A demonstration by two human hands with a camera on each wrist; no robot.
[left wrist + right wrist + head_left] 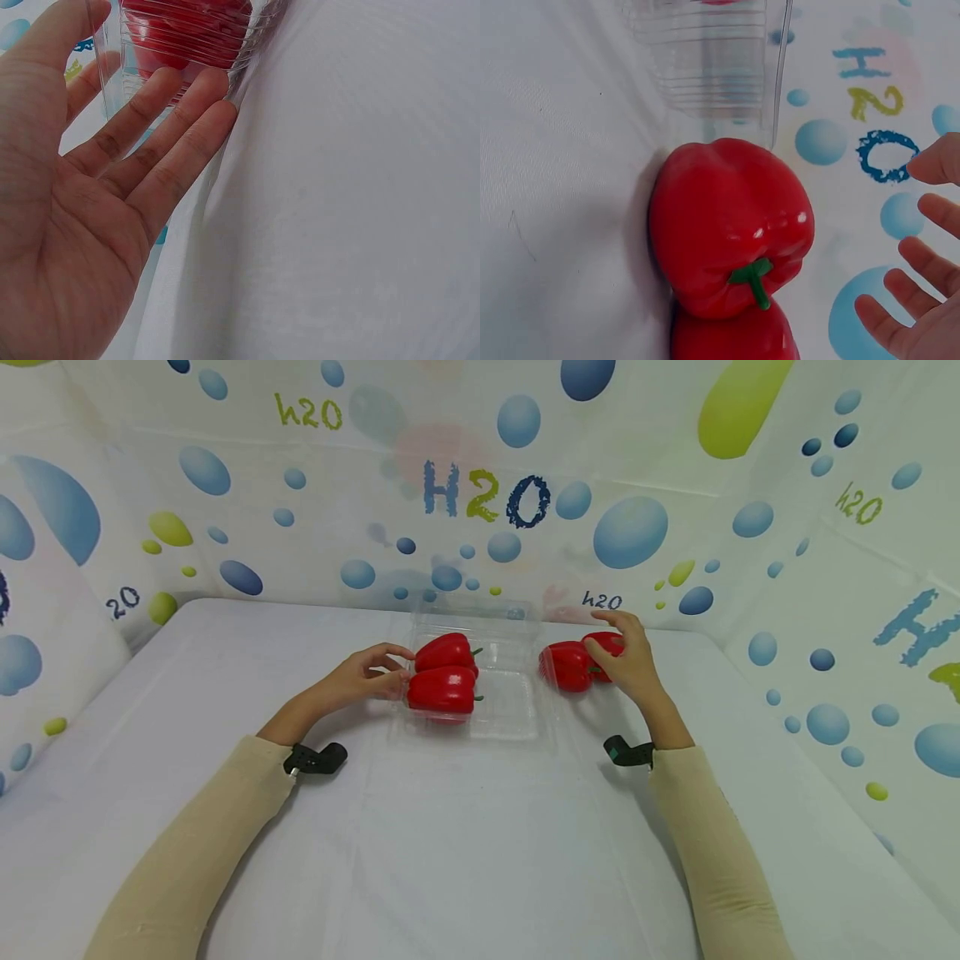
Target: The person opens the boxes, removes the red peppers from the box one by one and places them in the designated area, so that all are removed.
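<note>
Two red bell peppers (pixel 442 690) lie side by side in the left part of a clear plastic container (pixel 510 703). My left hand (pixel 372 672) is at the container's left end. Its fairly straight fingertips touch the ribbed wall (pixel 187 34) in the left wrist view, with the thumb by the rim. To the right of the container, a red bell pepper (pixel 731 225) with a green stem rests against another red pepper (pixel 735 337). My right hand (pixel 630 656) hovers over this pair, fingers spread and holding nothing. From the head, it partly hides the farther pepper.
The container's clear lid (pixel 472 614) stands raised at its back. A white cloth (pixel 480 843) covers the table. Behind it hangs a patterned sheet (pixel 465 552) with blue and green drops. Each wrist wears a small black camera (pixel 315 760).
</note>
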